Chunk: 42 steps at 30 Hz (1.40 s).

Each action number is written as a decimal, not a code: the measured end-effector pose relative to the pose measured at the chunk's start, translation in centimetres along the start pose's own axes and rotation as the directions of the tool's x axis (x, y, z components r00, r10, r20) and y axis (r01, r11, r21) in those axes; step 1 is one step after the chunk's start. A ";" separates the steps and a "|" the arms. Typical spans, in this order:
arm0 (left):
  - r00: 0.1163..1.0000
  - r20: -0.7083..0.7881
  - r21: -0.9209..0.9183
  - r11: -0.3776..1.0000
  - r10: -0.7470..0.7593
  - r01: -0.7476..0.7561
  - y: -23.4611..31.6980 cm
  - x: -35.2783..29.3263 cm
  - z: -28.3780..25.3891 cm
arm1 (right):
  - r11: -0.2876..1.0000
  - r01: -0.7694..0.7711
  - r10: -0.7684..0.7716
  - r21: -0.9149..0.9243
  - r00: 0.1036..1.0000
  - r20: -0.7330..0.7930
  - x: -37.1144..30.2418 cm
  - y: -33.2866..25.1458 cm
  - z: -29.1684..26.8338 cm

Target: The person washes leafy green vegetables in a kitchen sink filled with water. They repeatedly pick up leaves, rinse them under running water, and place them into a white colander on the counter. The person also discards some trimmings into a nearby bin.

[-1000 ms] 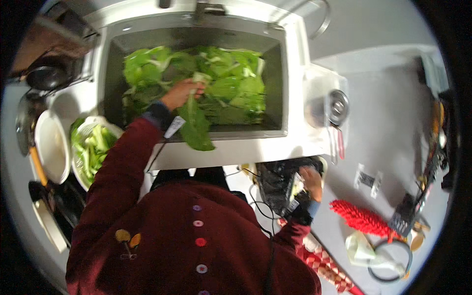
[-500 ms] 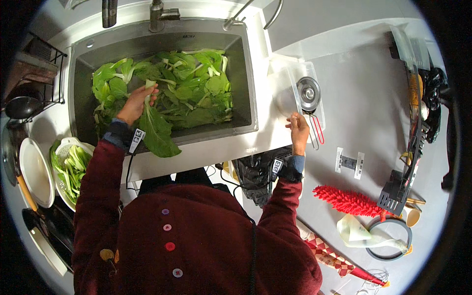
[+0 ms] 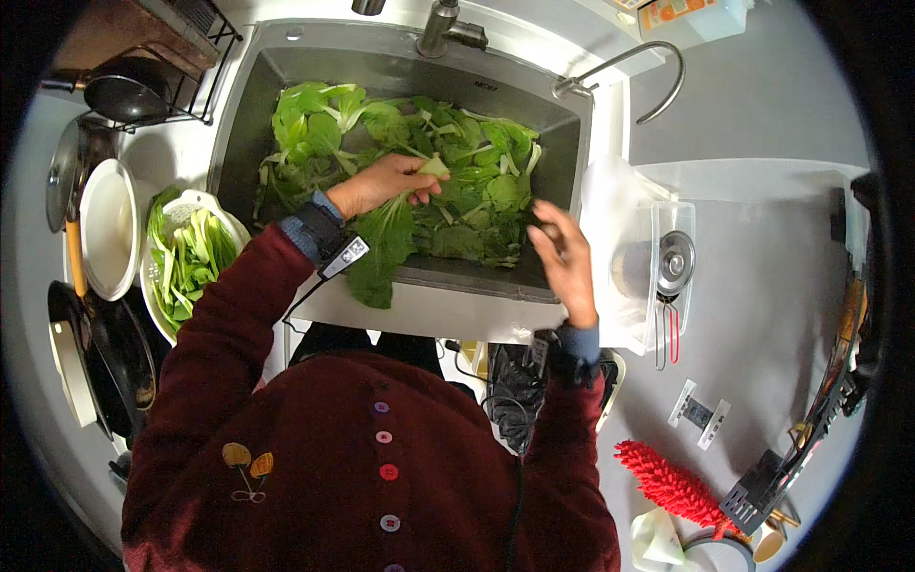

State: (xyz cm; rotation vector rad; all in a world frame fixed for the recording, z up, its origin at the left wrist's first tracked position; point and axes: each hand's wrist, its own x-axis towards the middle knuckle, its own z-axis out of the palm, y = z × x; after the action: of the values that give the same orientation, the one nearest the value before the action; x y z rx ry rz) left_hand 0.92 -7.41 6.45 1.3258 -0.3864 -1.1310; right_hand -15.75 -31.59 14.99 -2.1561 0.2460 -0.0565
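My left hand is closed around a bok choy leaf. Its pale stem end sticks out past my fingertips, and the broad green blade hangs down over the front rim of the grey sink. Many loose bok choy leaves lie spread in the basin below. My right hand is over the sink's right front corner. Its fingers are apart and slightly bent, with nothing between them.
A white colander of greens stands at the left beside a white bowl and pans. Behind the sink are a faucet and a curved spout. To the right, a clear container holds a metal lid.
My right hand has come off the clear container on the right, moved left to the sink's edge and spread its fingers. The left hand still holds the leaf; the view has shifted.
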 end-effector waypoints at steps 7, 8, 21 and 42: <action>0.992 0.128 0.225 0.974 -0.012 -0.017 0.6 -0.6 0.2 | 0.935 0.356 -0.324 0.009 0.841 0.434 10.4 -3.2 7.7; 0.996 0.089 0.150 0.988 0.008 -0.021 0.2 -0.9 0.2 | 0.929 0.369 -0.318 -0.032 0.837 0.445 10.9 -2.9 8.1; 0.681 -0.695 -0.569 0.757 -0.232 -0.322 -8.1 -1.8 -5.9 | 0.746 0.385 0.209 -0.542 0.638 0.741 14.4 13.0 12.2; 0.494 -0.811 -0.382 0.923 -0.313 -0.042 -12.3 -0.7 -7.4 | 0.598 0.621 0.169 -0.506 0.520 0.837 21.4 15.6 23.7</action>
State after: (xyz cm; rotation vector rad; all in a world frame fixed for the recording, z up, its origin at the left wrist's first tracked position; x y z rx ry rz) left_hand 1.20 -0.75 -6.29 1.4278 0.6825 -0.4726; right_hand 5.94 -25.00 -12.36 -2.7561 -0.8091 1.1301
